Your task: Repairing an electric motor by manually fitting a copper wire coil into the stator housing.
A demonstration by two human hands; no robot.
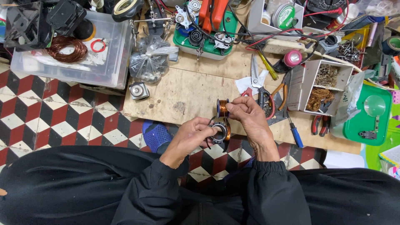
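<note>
At the centre of the frame, the left hand grips a small ring-shaped motor coil wound with copper wire, fingers closed around its dark frame. Just above it, the right hand pinches a spool of copper wire between thumb and fingers. The 2 hands sit close together, over the near edge of a low wooden table. On that table, right of the spool, lie scissors and red-handled pliers. A clear plastic box holding a loose copper coil fills the upper left. Below is a checkered floor.
</note>
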